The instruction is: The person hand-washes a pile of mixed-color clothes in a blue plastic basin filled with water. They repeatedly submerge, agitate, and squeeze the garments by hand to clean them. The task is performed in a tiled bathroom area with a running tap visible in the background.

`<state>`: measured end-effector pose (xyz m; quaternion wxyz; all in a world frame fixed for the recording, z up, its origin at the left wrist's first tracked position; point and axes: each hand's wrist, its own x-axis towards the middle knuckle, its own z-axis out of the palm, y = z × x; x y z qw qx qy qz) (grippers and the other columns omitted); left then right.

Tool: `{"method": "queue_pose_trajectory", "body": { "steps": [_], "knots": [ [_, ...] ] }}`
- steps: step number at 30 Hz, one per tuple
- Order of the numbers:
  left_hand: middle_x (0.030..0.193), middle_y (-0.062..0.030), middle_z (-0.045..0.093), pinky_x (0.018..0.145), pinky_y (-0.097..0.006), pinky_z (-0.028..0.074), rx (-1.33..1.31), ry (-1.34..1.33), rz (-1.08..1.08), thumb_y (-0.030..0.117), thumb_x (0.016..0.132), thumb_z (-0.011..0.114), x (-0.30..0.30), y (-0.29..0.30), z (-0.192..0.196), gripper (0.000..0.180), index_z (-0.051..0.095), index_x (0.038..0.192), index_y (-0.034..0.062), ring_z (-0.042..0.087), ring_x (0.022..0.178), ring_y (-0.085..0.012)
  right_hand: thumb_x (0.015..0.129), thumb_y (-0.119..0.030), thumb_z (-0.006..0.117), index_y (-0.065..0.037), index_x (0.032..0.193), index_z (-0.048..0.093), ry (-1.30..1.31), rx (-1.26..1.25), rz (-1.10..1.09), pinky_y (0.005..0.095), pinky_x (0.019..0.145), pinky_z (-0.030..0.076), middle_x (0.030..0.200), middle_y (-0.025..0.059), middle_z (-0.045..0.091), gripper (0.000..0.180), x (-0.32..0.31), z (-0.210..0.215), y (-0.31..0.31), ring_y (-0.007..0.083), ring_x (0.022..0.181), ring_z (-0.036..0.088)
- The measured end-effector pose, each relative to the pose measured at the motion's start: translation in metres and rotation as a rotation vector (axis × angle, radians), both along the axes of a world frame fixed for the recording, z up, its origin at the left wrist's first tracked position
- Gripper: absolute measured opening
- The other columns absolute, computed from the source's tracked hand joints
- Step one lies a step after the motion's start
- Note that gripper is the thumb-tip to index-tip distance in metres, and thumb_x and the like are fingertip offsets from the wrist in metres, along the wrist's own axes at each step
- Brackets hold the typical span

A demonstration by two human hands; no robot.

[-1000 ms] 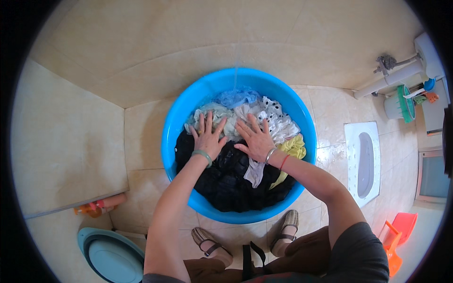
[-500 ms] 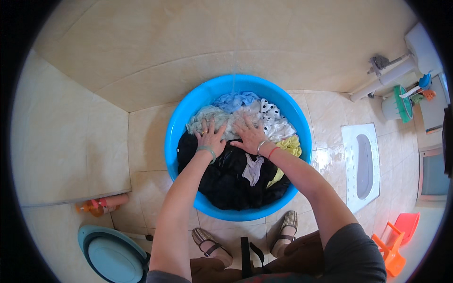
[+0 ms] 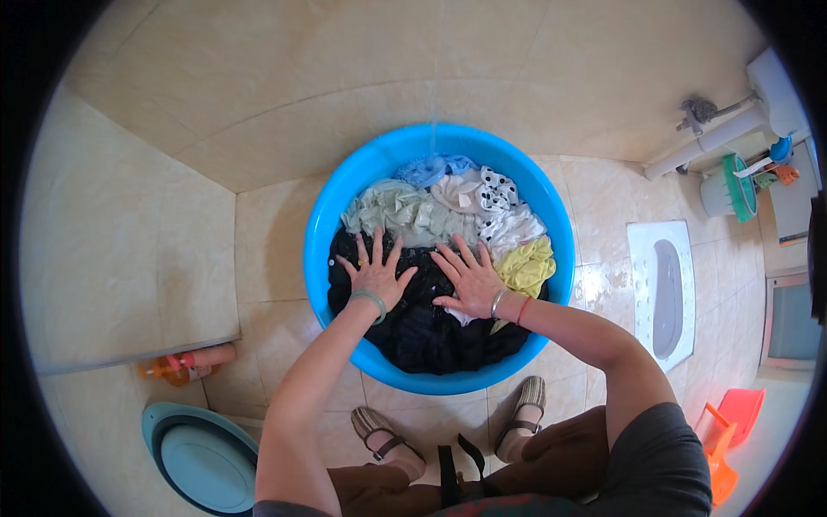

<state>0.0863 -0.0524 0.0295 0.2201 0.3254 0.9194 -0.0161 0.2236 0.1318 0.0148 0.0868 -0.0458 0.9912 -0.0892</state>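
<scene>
A big blue plastic basin (image 3: 323, 207) stands on the floor before me, full of wet laundry. My left hand (image 3: 376, 276) lies with spread fingers on black clothes (image 3: 422, 340) in its near half. Beside it, my right hand (image 3: 472, 280) also presses down with fingers apart, its palm partly covering a small pale cloth. Beyond my fingertips are a pale grey-green garment (image 3: 396, 211), a blue cloth (image 3: 439, 168) and a white cloth with black dots (image 3: 501, 196). A yellow cloth (image 3: 525, 265) sits right of my right hand. Neither hand grips anything.
A thin water stream (image 3: 434, 103) falls at the basin's far rim. Right are a squat toilet (image 3: 639, 289), a pipe (image 3: 702, 142) and a white-and-green bucket (image 3: 717, 198). Pump bottles (image 3: 185, 366) and a grey-blue folding basin (image 3: 158, 431) are left; an orange scoop (image 3: 722, 470) is lower right.
Both hands have drawn back toward me, from the pale clothes onto the black ones. My right hand now covers much of the small pale cloth.
</scene>
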Motion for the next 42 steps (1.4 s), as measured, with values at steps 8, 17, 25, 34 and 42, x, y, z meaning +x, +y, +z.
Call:
{"method": "queue_pose_trajectory", "body": {
  "steps": [8, 17, 25, 34, 42],
  "knots": [
    [0.165, -0.0068, -0.005, 0.113, -0.070, 0.007, 0.000, -0.050, -0.042, 0.061, 0.098, 0.037, -0.014, 0.002, -0.011, 0.069, 0.016, 0.157, 0.0328, -0.004, 0.150, -0.0395, 0.091, -0.066, 0.046, -0.011, 0.155, 0.023, 0.026, 0.008, -0.019, 0.0683, 0.113, 0.011, 0.162, 0.0112, 0.018, 0.088, -0.008, -0.014, 0.000, 0.0395, 0.150, 0.007],
    [0.163, -0.0224, 0.002, 0.118, -0.058, 0.008, 0.207, 0.138, 0.185, 0.054, 0.096, 0.050, -0.002, -0.028, 0.003, 0.076, 0.018, 0.158, 0.0226, 0.001, 0.150, -0.0401, 0.093, -0.058, 0.050, -0.004, 0.152, 0.027, 0.052, -0.120, 0.149, 0.0636, 0.114, 0.017, 0.162, 0.0125, 0.017, 0.084, 0.019, 0.022, -0.028, 0.0351, 0.150, 0.009],
    [0.161, -0.0274, 0.005, 0.120, -0.055, -0.001, -0.008, 0.140, 0.065, 0.060, 0.095, 0.043, -0.010, -0.015, -0.029, 0.083, 0.020, 0.156, 0.0099, 0.000, 0.150, -0.0416, 0.092, -0.061, 0.048, -0.003, 0.153, 0.027, 0.046, 0.041, 0.201, 0.0651, 0.110, 0.023, 0.162, 0.0145, 0.017, 0.087, 0.015, 0.008, -0.042, 0.0402, 0.149, 0.008],
    [0.161, -0.0221, 0.013, 0.118, -0.058, 0.006, 0.252, 0.215, 0.074, 0.049, 0.094, 0.054, -0.026, -0.011, -0.018, 0.073, 0.030, 0.152, 0.0114, 0.008, 0.150, -0.0387, 0.093, -0.057, 0.049, -0.009, 0.148, 0.038, 0.007, -0.050, 0.180, 0.0609, 0.103, 0.033, 0.158, 0.0117, 0.028, 0.074, -0.009, 0.007, -0.031, 0.0333, 0.145, 0.024],
    [0.164, -0.0092, 0.012, 0.118, -0.061, 0.007, 0.330, 0.173, 0.031, 0.049, 0.099, 0.044, -0.071, 0.042, -0.013, 0.062, 0.028, 0.155, 0.0267, 0.007, 0.152, -0.0310, 0.098, -0.056, 0.040, -0.015, 0.152, 0.032, 0.300, 0.041, -0.152, 0.0599, 0.115, 0.016, 0.160, 0.0088, 0.026, 0.068, -0.104, -0.001, 0.023, 0.0319, 0.149, 0.019]
  ]
}}
